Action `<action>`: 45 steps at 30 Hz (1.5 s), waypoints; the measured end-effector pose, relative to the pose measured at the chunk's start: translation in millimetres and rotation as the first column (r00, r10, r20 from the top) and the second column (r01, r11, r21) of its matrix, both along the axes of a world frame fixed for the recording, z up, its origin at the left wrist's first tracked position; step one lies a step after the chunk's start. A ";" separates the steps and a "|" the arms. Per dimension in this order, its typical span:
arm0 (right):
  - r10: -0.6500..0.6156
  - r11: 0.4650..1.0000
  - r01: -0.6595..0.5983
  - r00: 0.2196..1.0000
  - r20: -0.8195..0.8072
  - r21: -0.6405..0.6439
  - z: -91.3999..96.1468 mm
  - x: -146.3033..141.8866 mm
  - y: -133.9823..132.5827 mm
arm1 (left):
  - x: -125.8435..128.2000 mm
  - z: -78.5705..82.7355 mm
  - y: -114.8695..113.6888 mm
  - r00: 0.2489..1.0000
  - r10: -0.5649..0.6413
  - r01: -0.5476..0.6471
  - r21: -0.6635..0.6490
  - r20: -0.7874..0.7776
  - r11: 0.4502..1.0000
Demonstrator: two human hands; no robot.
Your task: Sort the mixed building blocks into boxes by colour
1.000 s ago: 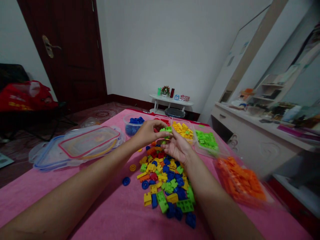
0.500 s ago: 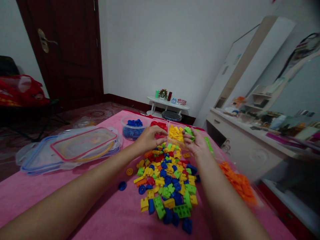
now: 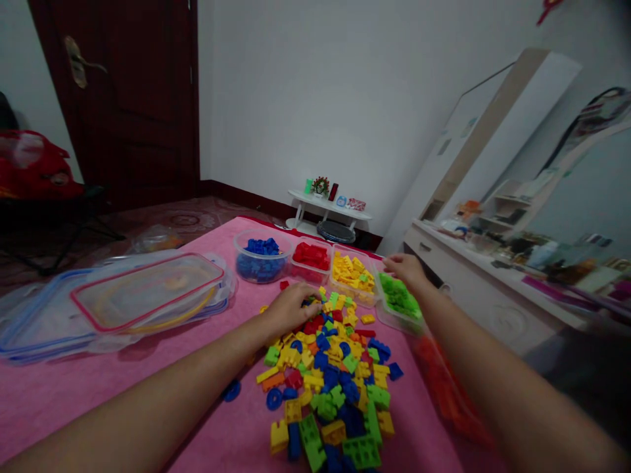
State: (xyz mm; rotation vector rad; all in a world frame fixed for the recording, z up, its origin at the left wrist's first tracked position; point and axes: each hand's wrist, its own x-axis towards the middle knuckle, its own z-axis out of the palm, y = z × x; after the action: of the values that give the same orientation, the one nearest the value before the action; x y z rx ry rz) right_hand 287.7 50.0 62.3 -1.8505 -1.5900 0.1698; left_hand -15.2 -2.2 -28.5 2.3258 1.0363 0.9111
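A pile of mixed coloured building bricks (image 3: pixel 330 374) lies on the pink table cover (image 3: pixel 64 387). My left hand (image 3: pixel 290 309) rests on the pile's far edge, fingers curled down onto the bricks; what they pinch is hidden. My right hand (image 3: pixel 405 268) hovers over the clear box of green bricks (image 3: pixel 399 299), fingers loosely spread with nothing visible in them. Behind the pile stand a round tub of blue bricks (image 3: pixel 261 257), a box of red bricks (image 3: pixel 310 257) and a box of yellow bricks (image 3: pixel 352 274).
A stack of clear container lids (image 3: pixel 142 295) lies at the left. A box of orange bricks (image 3: pixel 444 387), blurred, sits under my right forearm. A white dresser (image 3: pixel 493 302) stands at the right, a small white table (image 3: pixel 328 207) by the far wall, a dark door (image 3: pixel 133 98) at the left.
My right hand moved right from the yellow box to over the green box; the green bricks it held are no longer in it. My left hand dropped from the red box onto the pile.
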 end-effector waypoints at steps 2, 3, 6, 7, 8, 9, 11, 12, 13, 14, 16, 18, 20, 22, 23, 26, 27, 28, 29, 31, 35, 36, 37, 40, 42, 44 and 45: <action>0.068 0.995 -0.059 0.991 0.117 -0.082 -7.9 -9.0 9.3 | 0.7 -0.6 -0.4 1.000 0.009 -0.009 -0.011 0.004 1.000; 0.093 0.990 -0.073 0.980 0.174 -0.118 -11.8 -13.3 13.3 | 0.8 -1.0 -0.4 1.000 0.011 -0.011 -0.014 0.005 1.000; 0.112 0.983 -0.054 0.936 0.333 -0.178 -23.7 -23.2 20.7 | 0.7 -2.6 -0.9 1.000 0.017 -0.017 -0.007 0.015 1.000; 0.110 0.981 -0.040 0.921 0.374 -0.190 -27.7 -25.6 21.4 | 0.7 -3.1 -1.3 1.000 0.024 -0.023 -0.005 0.019 1.000; 0.110 0.979 -0.029 0.906 0.408 -0.200 -31.3 -27.6 21.4 | 0.8 -3.5 -1.8 0.999 0.030 -0.030 -0.003 0.021 1.000; 0.109 0.978 -0.018 0.892 0.438 -0.207 -34.6 -29.5 21.0 | 0.8 -3.8 -2.4 0.999 0.038 -0.038 -0.003 0.023 0.999; 0.106 0.977 0.001 0.868 0.485 -0.215 -38.4 -32.5 19.3 | 1.0 -4.3 -3.3 0.999 0.046 -0.046 0.002 0.022 0.999; 0.103 0.977 0.009 0.858 0.503 -0.215 -38.5 -33.4 18.2 | 1.0 -4.5 -3.5 0.999 0.046 -0.046 0.009 0.023 0.999; 0.096 0.977 0.019 0.850 0.518 -0.212 -36.9 -33.5 17.1 | 1.0 -4.6 -3.6 0.999 0.043 -0.044 0.017 0.026 0.999; 0.084 0.978 0.032 0.843 0.531 -0.206 -33.6 -32.7 15.8 | 1.0 -4.7 -3.6 0.999 0.040 -0.040 0.027 0.028 0.999; 0.039 0.980 0.077 0.834 0.551 -0.186 -22.2 -27.5 12.8 | 0.9 -4.8 -3.1 0.999 0.033 -0.034 0.036 0.030 0.999; -0.028 0.978 0.142 0.820 0.572 -0.156 -6.8 -18.6 9.0 | 0.9 -4.7 -2.4 0.999 0.028 -0.029 0.036 0.029 0.999; -0.088 0.970 0.203 0.810 0.580 -0.137 8.2 -10.5 4.8 | 1.0 -4.8 -1.6 0.999 0.026 -0.027 0.031 0.028 0.999; -0.094 0.964 0.215 0.826 0.555 -0.157 17.7 -8.9 1.1 | 1.1 -5.5 -0.8 0.999 0.021 -0.021 0.025 0.030 0.999; -0.064 0.962 0.192 0.849 0.525 -0.193 19.4 -11.8 -0.4 | 1.2 -6.1 -0.4 0.999 0.018 -0.018 0.023 0.032 1.000; 0.108 0.934 0.038 0.918 0.382 -0.355 13.1 -34.8 -2.6 | 1.7 -8.4 0.6 0.999 0.018 -0.019 0.032 0.041 0.999; 0.165 0.916 -0.022 0.930 0.327 -0.400 8.9 -45.0 -2.8 | 1.8 -9.1 0.7 0.999 0.019 -0.021 0.038 0.045 0.999; 0.209 0.902 -0.075 0.937 0.278 -0.426 4.9 -55.2 -2.8 | 1.9 -9.5 0.6 0.999 0.020 -0.022 0.045 0.049 0.999; 0.239 0.895 -0.118 0.942 0.237 -0.431 1.7 -64.4 -2.6 | 1.9 -9.7 0.3 0.998 0.018 -0.021 0.051 0.054 0.999; 0.262 0.903 -0.176 0.948 0.178 -0.391 -0.5 -77.3 -2.3 | 1.7 -9.5 -0.4 0.998 0.012 -0.015 0.059 0.059 0.998; 0.244 0.928 -0.180 0.956 0.166 -0.328 7.2 -80.6 -7.6 | 1.1 -8.6 -1.3 0.998 0.015 -0.018 0.061 0.053 0.998; 0.273 0.907 -0.187 0.944 0.188 -0.376 8.9 -79.5 -11.8 | 1.0 -8.7 -1.2 0.998 0.018 -0.021 0.061 0.052 0.998; 0.329 0.868 -0.198 0.916 0.230 -0.456 9.6 -79.0 -17.4 | 0.9 -9.0 -0.9 0.998 0.018 -0.021 0.063 0.053 0.998; 0.523 0.757 -0.089 0.676 0.519 -0.648 3.9 -83.5 -41.3 | 0.9 -10.3 0.1 0.998 0.012 -0.016 0.074 0.059 0.997; 0.528 0.796 -0.010 0.499 0.687 -0.605 -5.0 -89.2 -58.3 | 0.8 -10.7 0.5 0.998 0.006 -0.010 0.077 0.060 0.997; 0.476 0.846 0.004 0.447 0.758 -0.534 -14.7 -92.9 -70.9 | 0.8 -10.6 0.3 0.998 0.002 -0.007 0.078 0.056 0.997; 0.464 0.854 0.001 0.453 0.762 -0.520 -18.6 -93.2 -75.0 | 0.8 -10.5 0.2 0.998 0.004 -0.008 0.077 0.055 0.997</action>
State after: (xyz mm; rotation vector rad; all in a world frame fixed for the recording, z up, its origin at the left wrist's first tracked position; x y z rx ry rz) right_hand 194.5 -25.0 43.7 -2.2047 -2.7466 -0.4195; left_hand -14.4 -2.1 -39.0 2.3482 1.0029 1.0283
